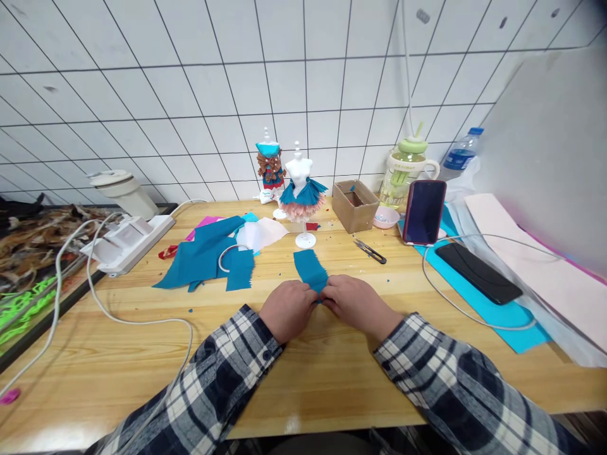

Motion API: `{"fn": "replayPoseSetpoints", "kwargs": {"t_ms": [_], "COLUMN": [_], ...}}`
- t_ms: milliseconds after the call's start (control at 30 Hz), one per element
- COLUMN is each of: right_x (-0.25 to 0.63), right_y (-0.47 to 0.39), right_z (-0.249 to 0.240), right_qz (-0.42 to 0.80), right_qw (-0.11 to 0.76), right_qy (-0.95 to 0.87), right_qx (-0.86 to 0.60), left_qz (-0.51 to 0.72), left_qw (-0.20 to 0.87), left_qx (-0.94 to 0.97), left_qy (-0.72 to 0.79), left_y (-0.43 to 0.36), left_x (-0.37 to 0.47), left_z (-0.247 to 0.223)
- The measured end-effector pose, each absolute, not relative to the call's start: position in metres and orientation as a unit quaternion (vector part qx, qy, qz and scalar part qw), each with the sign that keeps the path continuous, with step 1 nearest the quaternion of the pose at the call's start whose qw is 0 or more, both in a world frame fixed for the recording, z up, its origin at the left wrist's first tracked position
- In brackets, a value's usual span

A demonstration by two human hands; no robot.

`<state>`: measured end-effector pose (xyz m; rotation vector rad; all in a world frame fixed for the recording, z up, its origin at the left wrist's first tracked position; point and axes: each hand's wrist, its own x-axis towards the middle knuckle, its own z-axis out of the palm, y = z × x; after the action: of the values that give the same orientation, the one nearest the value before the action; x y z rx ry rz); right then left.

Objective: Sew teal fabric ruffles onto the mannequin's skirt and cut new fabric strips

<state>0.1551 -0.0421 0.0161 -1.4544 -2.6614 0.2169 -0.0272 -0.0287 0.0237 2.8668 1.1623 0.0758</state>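
A strip of teal crepe paper [311, 268] with a notched edge lies between my hands, its far end resting on the table. My left hand [290, 309] pinches its near end from the left. From the right, the fingers of my right hand [353, 303] close on the same end, and the fingertips of both hands nearly meet. Just beyond stands a small white dress form [298, 174] in a teal and pink fringed paper skirt [303, 201]. To the left lie a larger teal sheet [199, 256] and another fringed teal piece [240, 270].
Thread snips [370, 251] lie right of the dress form, near a cardboard box [355, 205] and a pink bowl [386, 217]. A second dressed form [269, 165] stands behind. Phones [478, 272], paper sheets and a bottle occupy the right; a power strip [135, 243] and cables the left.
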Motion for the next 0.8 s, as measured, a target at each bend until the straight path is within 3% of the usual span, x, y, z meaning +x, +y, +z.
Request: {"fn": "replayPoseSetpoints", "kwargs": {"t_ms": [533,800], "right_x": [0.1561,0.1544], "right_y": [-0.0433,-0.0441], "right_z": [0.0128,0.0143], "right_qz": [0.076,0.068], "right_qw": [0.048,0.05], "right_qy": [-0.867,-0.859], "right_qx": [-0.49,-0.505], "left_qz": [-0.02,0.015], "left_qw": [0.036,0.027], "left_qx": [0.913,0.915], "left_qy": [0.405,0.402], "left_y": [-0.0317,-0.0307], "left_x": [-0.0239,-0.0242], "left_z": [0.0295,0.0256]}}
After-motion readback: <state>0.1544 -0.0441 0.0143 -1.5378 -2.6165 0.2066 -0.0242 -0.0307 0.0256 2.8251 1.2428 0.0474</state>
